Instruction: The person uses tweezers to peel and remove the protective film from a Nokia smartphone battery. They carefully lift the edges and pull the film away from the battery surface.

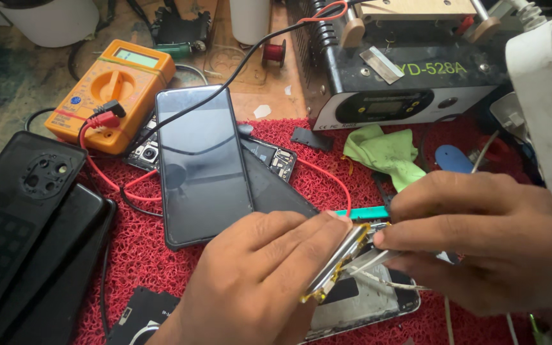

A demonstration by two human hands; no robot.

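1. Left hand (250,281): low centre, fingers closed to a pinch on a thin silvery battery (340,259), lifted edge-on and tilted, yellow tape at its lower tip.
2. Right hand (480,239): just right of the left, fingers curled tight on tweezers (372,260); the metal tips angle left and touch the battery's edge.
3. Both hands work directly above an opened phone (365,303), lying flat on the red mat (142,255). Its pale inner frame shows beneath the battery; a thin wire trails across it.
4. A green tool (362,213) lies just behind the hands, partly hidden by the right fingers.
5. Centre of mat: dark phone (202,163), screen up, resting on a bare circuit board (276,160).
6. Left edge: black back covers (23,217), stacked, one with a round camera cut-out.
7. Upper left on the counter: orange multimeter (113,92), red and black leads plugged in; the red lead loops over the mat.
8. Upper right: black heating machine (404,83) with a display; a green cloth (384,153) lies in front of it.
9. A small red wire spool (275,52) stands behind the dark phone.
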